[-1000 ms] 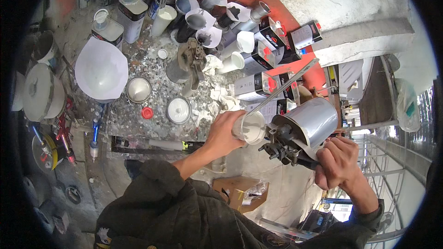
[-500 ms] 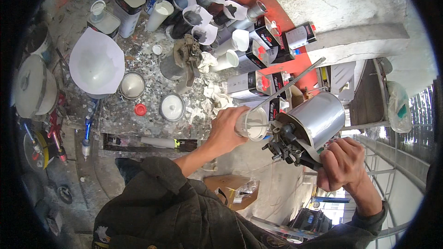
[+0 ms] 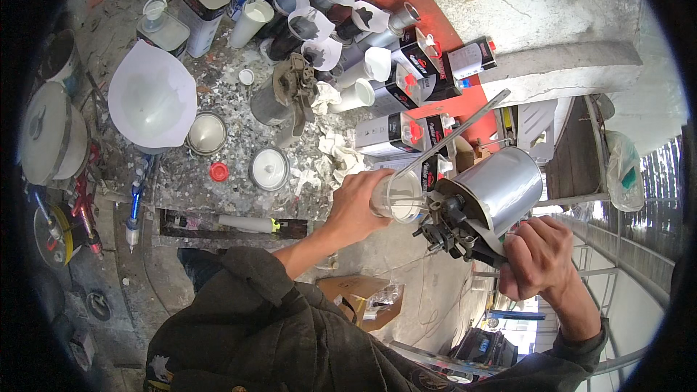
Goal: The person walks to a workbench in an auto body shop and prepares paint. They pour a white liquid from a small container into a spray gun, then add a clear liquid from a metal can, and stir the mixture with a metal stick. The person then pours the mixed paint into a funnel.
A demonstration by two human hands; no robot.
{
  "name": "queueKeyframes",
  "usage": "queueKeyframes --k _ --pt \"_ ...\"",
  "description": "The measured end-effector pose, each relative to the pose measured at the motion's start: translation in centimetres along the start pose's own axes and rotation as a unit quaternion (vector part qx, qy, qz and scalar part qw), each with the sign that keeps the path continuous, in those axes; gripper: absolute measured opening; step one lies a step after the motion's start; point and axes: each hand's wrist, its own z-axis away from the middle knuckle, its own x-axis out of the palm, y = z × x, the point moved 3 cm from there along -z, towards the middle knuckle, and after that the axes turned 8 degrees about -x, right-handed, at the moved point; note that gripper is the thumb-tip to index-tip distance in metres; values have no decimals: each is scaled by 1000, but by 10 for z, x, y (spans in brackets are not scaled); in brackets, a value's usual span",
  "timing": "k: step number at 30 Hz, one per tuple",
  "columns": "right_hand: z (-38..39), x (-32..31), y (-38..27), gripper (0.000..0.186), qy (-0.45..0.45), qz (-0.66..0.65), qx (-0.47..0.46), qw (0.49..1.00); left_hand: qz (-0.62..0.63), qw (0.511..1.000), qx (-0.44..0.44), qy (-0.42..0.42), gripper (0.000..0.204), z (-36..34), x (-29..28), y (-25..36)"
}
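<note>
My left hand is closed round a clear plastic cup with pale contents. A long metal stirring stick leans out of the cup toward the upper right. In my right hand is the handle of the dark pouring lid fitted on a silver paint can. The can lies tipped nearly on its side, its lid end facing the cup and close to the rim. Whether a thin stream runs between spout and cup, I cannot tell. My right fingers hide most of the handle.
On the paint-spattered bench stand a paper strainer, a lidded can, a round tin and a white-topped tin. Rectangular canisters stand behind the cup. Spray guns hang at left; a cardboard box sits below.
Both hands, the cup and the tipped can keep almost the same places. The surroundings have shifted only slightly in the picture.
</note>
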Motion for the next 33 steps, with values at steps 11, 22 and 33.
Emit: queueKeyframes --k 11,22,33 --pt "4 4 1 34 2 4 8 1000 12 1000 -18 -8 81 0 3 -1" --pt "-1 1 0 34 -4 -1 4 1000 16 1000 -11 -10 82 2 4 -2" --pt "-1 3 -2 29 -9 -5 7 1000 12 1000 -10 -5 83 4 6 -4"
